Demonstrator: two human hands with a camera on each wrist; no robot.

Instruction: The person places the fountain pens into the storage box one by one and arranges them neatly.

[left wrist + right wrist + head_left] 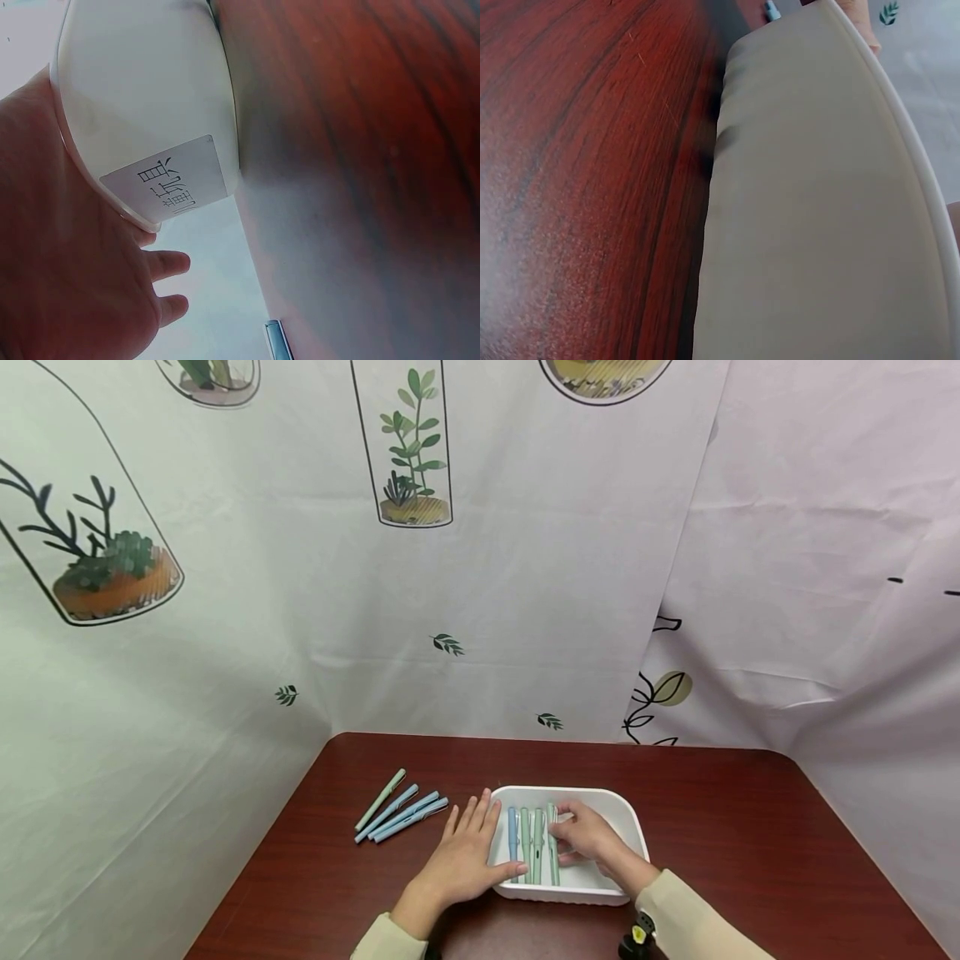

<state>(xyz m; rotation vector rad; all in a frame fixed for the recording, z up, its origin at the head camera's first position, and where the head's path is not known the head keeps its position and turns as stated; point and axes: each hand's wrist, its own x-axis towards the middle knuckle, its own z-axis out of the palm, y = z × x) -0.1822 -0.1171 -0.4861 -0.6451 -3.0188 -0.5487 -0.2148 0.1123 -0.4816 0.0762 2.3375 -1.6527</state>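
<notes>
Your right hand point(592, 837) pinches the end pen point(553, 853), a green one, by its upper part inside a white tray point(562, 897) at the lower centre of the head view, a fingertip hold that probably lets you fine-tune its angle beside its neighbours. Your left hand point(467, 860) lies with fingers stretched out against the tray's left rim, thumb reaching inside over the lower end of a blue pen point(513, 827), likely to keep the tray from sliding. Between the blue pen and the end pen lie two green pens point(526, 839), all four running nearly parallel, which suggests a deliberate row. To the left of the tray, a loose green pen point(380, 799) and three loose blue pens point(403, 816) fan out on the red-brown bench point(720, 843), apparently parked within your left side's reach. In the left wrist view, a printed label point(169, 180) shows on the tray's outer wall; a plant-patterned cloth point(487, 585) hangs behind, across the upper frame.
</notes>
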